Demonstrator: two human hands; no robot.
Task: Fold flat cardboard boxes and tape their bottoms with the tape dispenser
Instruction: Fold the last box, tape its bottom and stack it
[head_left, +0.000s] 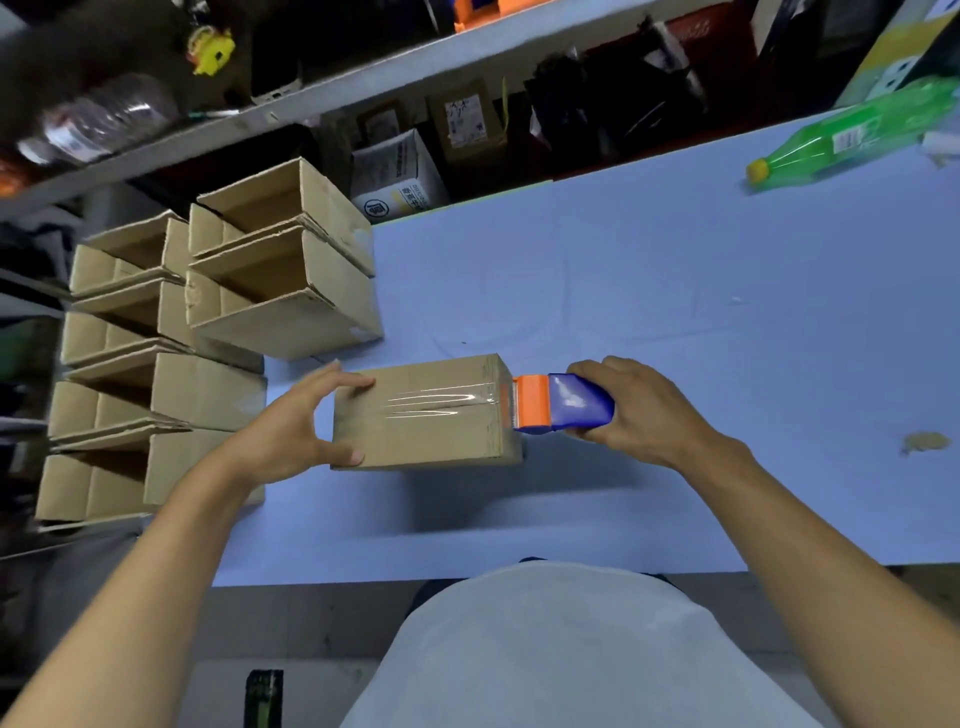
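A folded cardboard box (415, 441) sits bottom-up on the blue table (675, 291), a shiny strip of clear tape running along its middle seam. My left hand (291, 431) grips the box's left end, thumb on the near edge and fingers over the far edge. My right hand (639, 410) holds the blue and orange tape dispenser (561, 402), whose orange head touches the box's right end where the tape wraps over the edge.
Several folded open boxes (208, 332) are stacked at the table's left end. A green plastic bottle (852, 137) lies at the far right. A small brown scrap (924, 442) lies to the right. Shelves with clutter (208, 67) stand behind.
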